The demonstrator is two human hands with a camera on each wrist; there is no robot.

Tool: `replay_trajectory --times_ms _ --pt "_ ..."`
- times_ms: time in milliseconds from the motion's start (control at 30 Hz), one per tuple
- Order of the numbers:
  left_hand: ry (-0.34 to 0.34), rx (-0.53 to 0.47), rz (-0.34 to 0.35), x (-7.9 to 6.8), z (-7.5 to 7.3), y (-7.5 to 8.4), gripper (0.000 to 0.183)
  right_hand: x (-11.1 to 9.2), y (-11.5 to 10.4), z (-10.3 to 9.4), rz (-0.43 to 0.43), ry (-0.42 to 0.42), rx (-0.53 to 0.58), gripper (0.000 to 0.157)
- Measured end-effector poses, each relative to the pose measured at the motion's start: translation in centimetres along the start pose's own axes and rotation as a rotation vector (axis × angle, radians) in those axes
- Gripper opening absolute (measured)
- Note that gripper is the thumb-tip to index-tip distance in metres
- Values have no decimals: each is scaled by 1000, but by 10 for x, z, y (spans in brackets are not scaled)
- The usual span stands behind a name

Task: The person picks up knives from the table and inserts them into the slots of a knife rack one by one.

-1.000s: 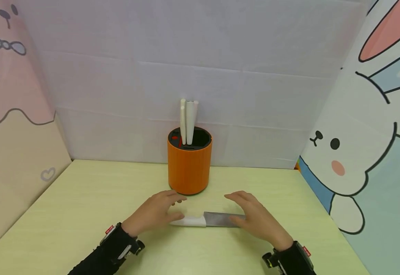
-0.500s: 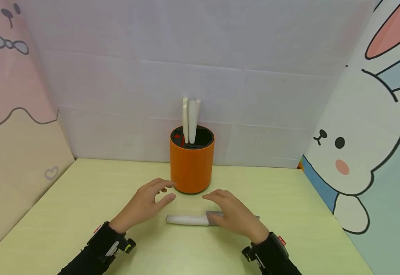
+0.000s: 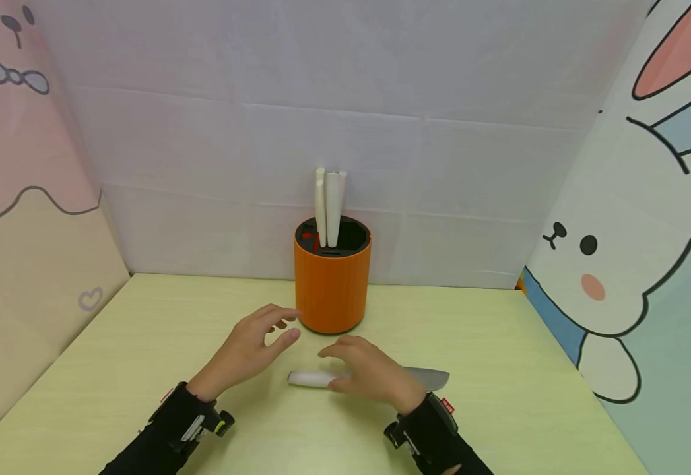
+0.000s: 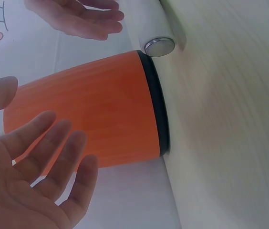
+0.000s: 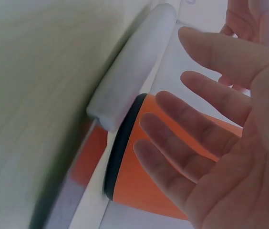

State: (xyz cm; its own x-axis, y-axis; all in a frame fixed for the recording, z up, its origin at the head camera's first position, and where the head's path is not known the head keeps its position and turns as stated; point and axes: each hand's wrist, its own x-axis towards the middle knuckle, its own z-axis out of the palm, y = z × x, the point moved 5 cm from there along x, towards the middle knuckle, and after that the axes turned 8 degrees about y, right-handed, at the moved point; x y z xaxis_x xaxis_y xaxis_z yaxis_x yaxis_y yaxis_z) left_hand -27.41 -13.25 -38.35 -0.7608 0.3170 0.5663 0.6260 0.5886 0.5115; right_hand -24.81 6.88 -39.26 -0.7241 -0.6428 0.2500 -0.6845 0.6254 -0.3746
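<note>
A kitchen knife (image 3: 429, 378) lies flat on the table, its white handle (image 3: 307, 379) to the left and the blade to the right. My right hand (image 3: 375, 373) hovers over the knife where handle meets blade, hiding that part in the head view. In the right wrist view its fingers (image 5: 206, 129) are spread and relaxed, apart from the handle (image 5: 134, 67). My left hand (image 3: 249, 344) is held in the air with nothing in it, left of the knife and in front of the orange knife block (image 3: 332, 290). Its fingers (image 4: 72, 152) are loosely bent.
The round knife block stands near the back of the table (image 3: 488, 343), with several white knife handles (image 3: 333, 210) upright in its black top. Behind it rises a white wall (image 3: 202, 165). Cartoon-printed panels (image 3: 612, 264) flank the table on both sides.
My right hand has moved left along the knife, from over the blade toward the handle. My left hand has moved away from the handle, up and left. The knife lies still.
</note>
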Motion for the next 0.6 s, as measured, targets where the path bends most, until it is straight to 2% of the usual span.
replay_trajectory --times_ms 167,600 --pt "11 15 9 0 -1 0 33 1 0 9 7 -10 -15 43" --pt "-2 10 -27 0 -2 4 33 -2 2 23 -9 -19 -114 39"
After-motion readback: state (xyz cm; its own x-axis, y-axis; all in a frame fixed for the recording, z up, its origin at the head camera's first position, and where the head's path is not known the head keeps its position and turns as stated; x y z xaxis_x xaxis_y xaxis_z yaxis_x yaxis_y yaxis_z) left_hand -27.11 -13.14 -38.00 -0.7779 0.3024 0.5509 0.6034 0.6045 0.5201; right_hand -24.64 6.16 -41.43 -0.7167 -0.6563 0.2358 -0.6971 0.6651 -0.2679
